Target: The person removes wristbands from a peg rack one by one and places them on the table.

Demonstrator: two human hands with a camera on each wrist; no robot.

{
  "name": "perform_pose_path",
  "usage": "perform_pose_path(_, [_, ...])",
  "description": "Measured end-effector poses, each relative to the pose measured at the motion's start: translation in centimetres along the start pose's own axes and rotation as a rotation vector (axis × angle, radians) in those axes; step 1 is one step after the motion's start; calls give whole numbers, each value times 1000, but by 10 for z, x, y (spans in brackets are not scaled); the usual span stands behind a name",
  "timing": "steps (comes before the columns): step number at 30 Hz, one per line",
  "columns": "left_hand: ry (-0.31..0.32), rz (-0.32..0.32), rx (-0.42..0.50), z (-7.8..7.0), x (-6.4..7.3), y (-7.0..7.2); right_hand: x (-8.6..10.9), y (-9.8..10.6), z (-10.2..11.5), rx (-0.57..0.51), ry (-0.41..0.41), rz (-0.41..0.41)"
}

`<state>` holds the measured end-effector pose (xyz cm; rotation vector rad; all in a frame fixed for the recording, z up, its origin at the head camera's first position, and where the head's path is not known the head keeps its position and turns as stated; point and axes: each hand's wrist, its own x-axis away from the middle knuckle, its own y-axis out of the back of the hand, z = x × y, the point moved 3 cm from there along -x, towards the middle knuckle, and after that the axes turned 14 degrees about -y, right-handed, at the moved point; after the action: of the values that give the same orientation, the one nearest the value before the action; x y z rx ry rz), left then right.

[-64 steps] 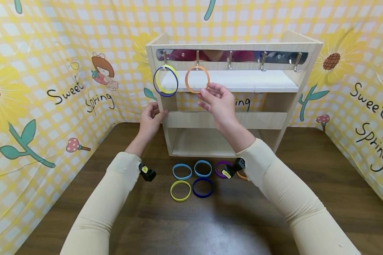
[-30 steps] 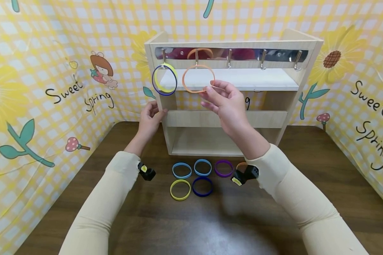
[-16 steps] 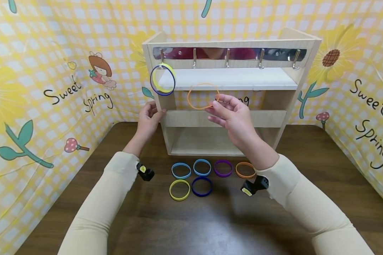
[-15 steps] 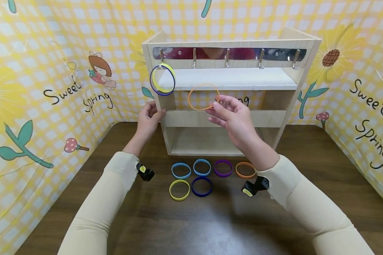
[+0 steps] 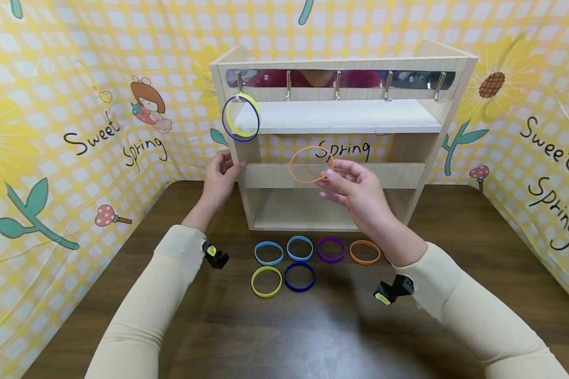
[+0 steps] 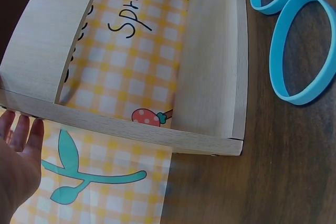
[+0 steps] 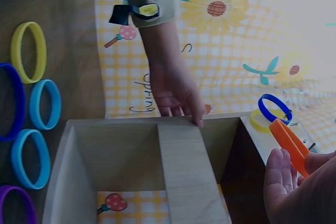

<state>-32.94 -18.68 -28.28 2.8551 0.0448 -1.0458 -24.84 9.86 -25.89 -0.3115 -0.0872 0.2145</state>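
My right hand (image 5: 357,189) pinches an orange wristband (image 7: 290,144) by its edge, between thumb and fingers. The band is held in front of the wooden shelf unit (image 5: 265,176), below the hook row. At the unit's left side, my left hand (image 5: 220,176) grips the side panel, thumb at the front edge and fingers on the outer face. From the leftmost hook (image 5: 239,81) hang a yellow wristband (image 5: 254,104) and a dark blue wristband (image 5: 242,140). The second hook (image 5: 288,84) bears no band.
On the brown table (image 5: 246,337) before the unit lie two light blue wristbands (image 5: 268,263), a purple one (image 5: 332,261), a second orange one (image 5: 365,263), a yellow one (image 5: 266,297) and a dark blue one (image 5: 300,290). A checked cloth (image 5: 161,42) surrounds the table.
My right hand has brought the orange wristband away from the second hook, downward and slightly right. The left hand keeps its hold on the side panel.
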Motion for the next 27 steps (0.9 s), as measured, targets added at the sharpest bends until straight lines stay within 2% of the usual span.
perform_pose_path(12, [7,4,-12,0,-1,1,7,20,-30,68,-82,-14])
perform_pose_path(21, [-10,-16,-21,30,-5,5,10,33,-52,114,-125,0])
perform_pose_path(27, [-18,-15,-23,30,-6,6,13,41,-64,119,-177,3])
